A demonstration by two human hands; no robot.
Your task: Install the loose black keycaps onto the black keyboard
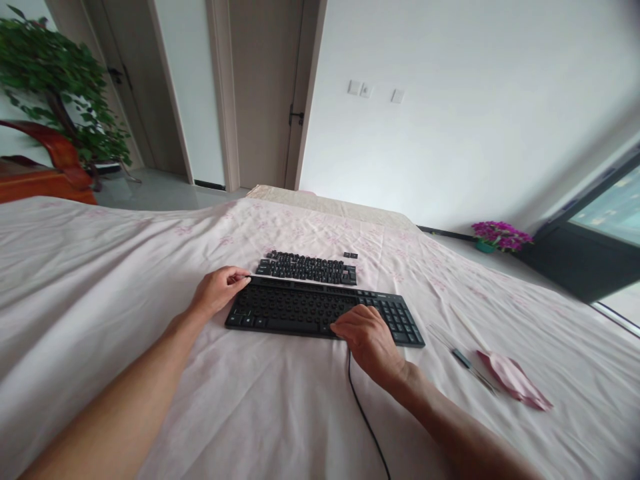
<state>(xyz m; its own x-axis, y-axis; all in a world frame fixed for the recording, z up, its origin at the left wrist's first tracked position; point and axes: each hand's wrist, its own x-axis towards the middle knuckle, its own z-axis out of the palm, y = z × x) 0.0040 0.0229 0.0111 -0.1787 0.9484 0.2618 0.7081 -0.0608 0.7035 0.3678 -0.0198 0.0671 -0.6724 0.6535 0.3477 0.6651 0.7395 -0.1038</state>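
Observation:
A black keyboard point(295, 327) lies on the cloth in front of me, the keycaps gone from most of its main block. Its number pad and a few bottom-row keys, including the long space bar, still have caps. My left hand point(220, 290) is closed with thumb and fingers at the far left corner, pinching its edge. Over the bottom row, right of the space bar, my right hand point(367, 340) is bent with its fingertips together on the keys; what they hold is hidden. Loose black keycaps point(307, 268) lie in rows just behind the keyboard. Two more keycaps point(351, 255) sit apart behind them.
A pale floral cloth point(240, 407) with folds covers the surface. The keyboard's cable point(365, 407) runs toward me. On the right lie a thin tool with a dark handle point(461, 359) and a pink pouch point(515, 380). A wooden chair point(60, 167) stands at the left.

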